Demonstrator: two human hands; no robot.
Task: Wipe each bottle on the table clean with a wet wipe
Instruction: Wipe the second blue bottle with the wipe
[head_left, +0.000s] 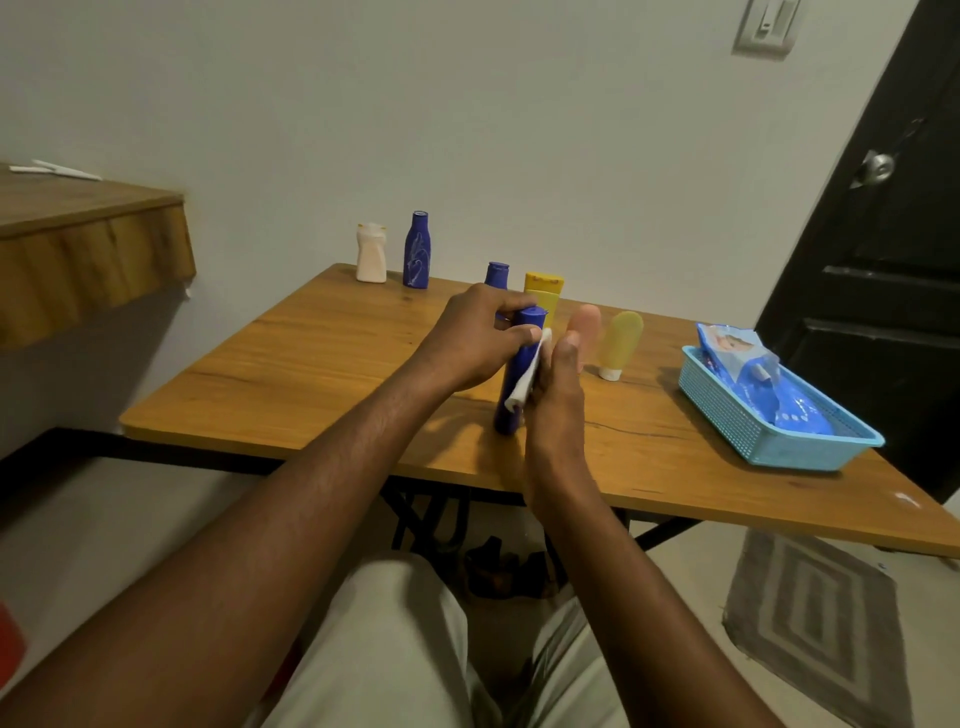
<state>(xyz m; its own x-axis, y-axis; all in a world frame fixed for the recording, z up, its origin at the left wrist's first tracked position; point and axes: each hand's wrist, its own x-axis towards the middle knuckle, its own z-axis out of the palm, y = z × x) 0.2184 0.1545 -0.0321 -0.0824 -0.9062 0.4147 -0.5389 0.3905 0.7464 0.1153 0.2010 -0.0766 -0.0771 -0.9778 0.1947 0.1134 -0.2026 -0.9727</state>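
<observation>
Hands meet over your worktop (322, 353). Your left hand (475, 340) grips a blue bottle (519, 374) near its cap, tilted. Your right hand (558, 395) presses a white wipe (527, 376) against its side.

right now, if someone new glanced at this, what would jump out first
The two hands at the middle of the wooden table: the left hand grips the top of a dark blue bottle while the right hand presses a white wet wipe against its side. Next, the light blue basket at the table's right edge, holding a blue wipes pack. More bottles stand behind the hands, a white bottle and a tall blue bottle farthest back.
</observation>
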